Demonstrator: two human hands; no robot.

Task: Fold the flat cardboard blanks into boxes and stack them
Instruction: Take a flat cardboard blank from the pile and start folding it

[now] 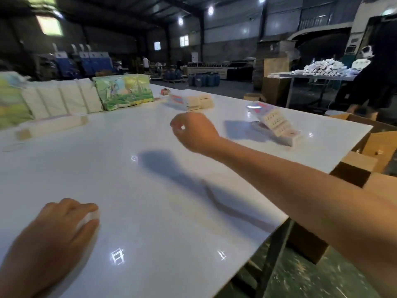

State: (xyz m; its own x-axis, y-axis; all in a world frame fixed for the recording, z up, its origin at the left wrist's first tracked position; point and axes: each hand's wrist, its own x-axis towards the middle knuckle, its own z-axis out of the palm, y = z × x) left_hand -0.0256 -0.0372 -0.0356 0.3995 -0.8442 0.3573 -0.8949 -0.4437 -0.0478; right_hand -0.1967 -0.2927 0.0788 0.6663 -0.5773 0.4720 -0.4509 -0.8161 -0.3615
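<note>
Two hands show over a glossy white surface [150,211]. At the near left the left hand [64,220] rests low on it, fingers curled round a small white thing [90,217] that peeks out between thumb and forefinger; blur hides what it is. The right hand [193,131] hangs above the middle of the surface on an outstretched arm, its grip closed in a loose curl with fingertips drawn toward the thumb; whether it pinches anything cannot be told.

Beyond the right hand, near the far edge, lies a small stack of white boxes [190,101] with red print. To the right, near the corner, a clear-wrapped pack of printed blanks [275,123] leans tilted. At far left a long pale bundle [51,126] lies flat, and behind it stands a row of white packs [62,98] between two green pictured bags [124,91].

An open brown carton [373,147] sits just off the surface's right edge. A person in dark clothes [373,82] stands behind it, by a second table [311,75] heaped with white pieces.
</note>
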